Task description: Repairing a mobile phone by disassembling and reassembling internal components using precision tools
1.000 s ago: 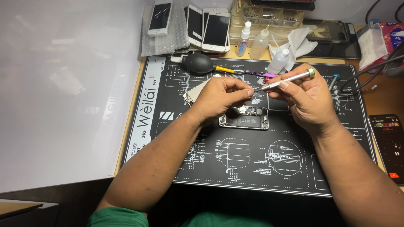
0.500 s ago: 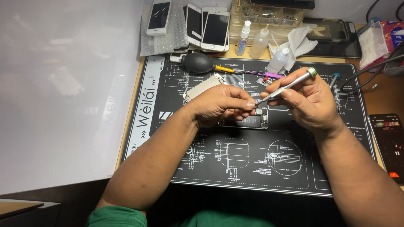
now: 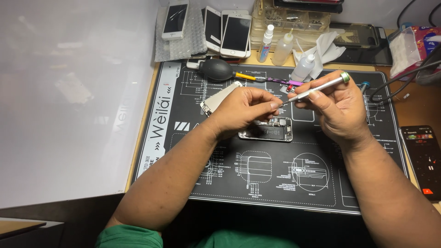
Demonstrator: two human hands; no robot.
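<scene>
An opened phone body (image 3: 268, 130) lies on the black repair mat (image 3: 257, 183), its insides showing. My right hand (image 3: 337, 108) grips a slim silver screwdriver (image 3: 321, 85) with a green cap, raised above the mat with its tip pointing left. My left hand (image 3: 245, 110) hovers over the phone with thumb and forefinger pinched together at the screwdriver's tip; whatever sits between them is too small to see. A silver back cover (image 3: 218, 98) lies partly hidden under my left hand.
A black rubber air blower (image 3: 218, 69) and purple tweezers (image 3: 275, 81) lie at the mat's far edge. Several phones (image 3: 229, 30), small bottles (image 3: 282, 48), a parts box (image 3: 294, 18) and cloth (image 3: 328, 43) line the back. Another phone (image 3: 420, 158) with a lit screen lies right.
Both hands have lifted off the phone body. The screwdriver tip left the phone and now meets my left fingertips in the air above it.
</scene>
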